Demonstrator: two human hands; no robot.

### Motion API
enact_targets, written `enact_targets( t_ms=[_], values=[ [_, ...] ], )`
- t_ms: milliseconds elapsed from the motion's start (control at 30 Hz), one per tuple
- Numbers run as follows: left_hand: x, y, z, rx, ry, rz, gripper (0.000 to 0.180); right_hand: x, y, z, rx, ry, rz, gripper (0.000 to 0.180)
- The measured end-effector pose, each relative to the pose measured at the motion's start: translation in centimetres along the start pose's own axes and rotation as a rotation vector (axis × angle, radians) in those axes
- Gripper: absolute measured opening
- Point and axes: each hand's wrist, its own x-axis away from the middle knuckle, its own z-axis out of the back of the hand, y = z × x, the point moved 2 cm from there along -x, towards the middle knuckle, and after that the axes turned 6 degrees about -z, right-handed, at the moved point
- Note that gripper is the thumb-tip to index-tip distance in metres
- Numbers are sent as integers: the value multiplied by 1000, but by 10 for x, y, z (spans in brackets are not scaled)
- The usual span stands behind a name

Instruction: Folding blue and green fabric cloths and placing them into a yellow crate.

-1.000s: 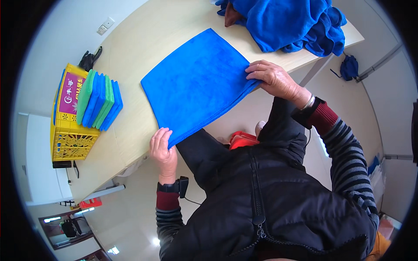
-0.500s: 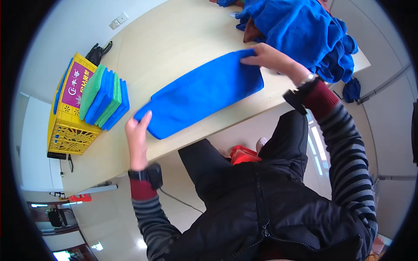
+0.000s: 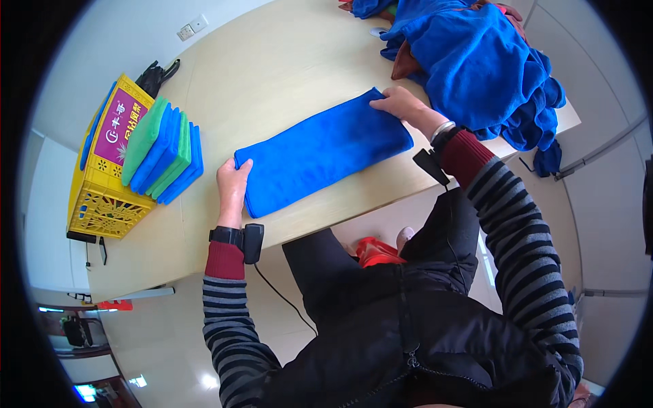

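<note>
A blue towel [image 3: 323, 151], folded into a long strip, lies flat across the light wooden table [image 3: 272, 75]. My left hand [image 3: 232, 182] presses on its left end, fingers over the corner. My right hand [image 3: 401, 104] rests on its far right end, fingers laid on the cloth. Both hands touch the towel; neither lifts it. A dark band with a small box is strapped on each wrist.
A yellow plastic crate [image 3: 102, 177] stands at the table's left end with a stack of folded blue and green towels [image 3: 163, 151] leaning on it. A heap of unfolded blue towels [image 3: 476, 61] lies at the far right. A wall socket [image 3: 192, 28] sits behind.
The towel went from a wide square to a long narrow strip, folded over once. My left hand came down onto its left end and my right hand stayed at its right end.
</note>
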Motion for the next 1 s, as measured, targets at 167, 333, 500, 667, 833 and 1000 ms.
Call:
enact_targets(
  t_ms=[167,333,500,667,833,1000],
  values=[
    [8,-8,11,106,-1,7,11,23,6,-3,-72,-50,-45,45],
    [17,-6,2,221,90,-7,11,33,11,-6,-7,43,7,44],
    [21,-16,12,156,71,1,12,36,17,-2,-146,-52,6,42],
    [19,-21,12,-42,25,31,21,36,33,-12,-99,2,-28,42],
    [53,4,4,175,155,27,44,64,31,-1,-228,-73,-92,45],
    [82,7,9,-63,97,-53,63,76,43,-8,-211,60,11,42]
  ],
)
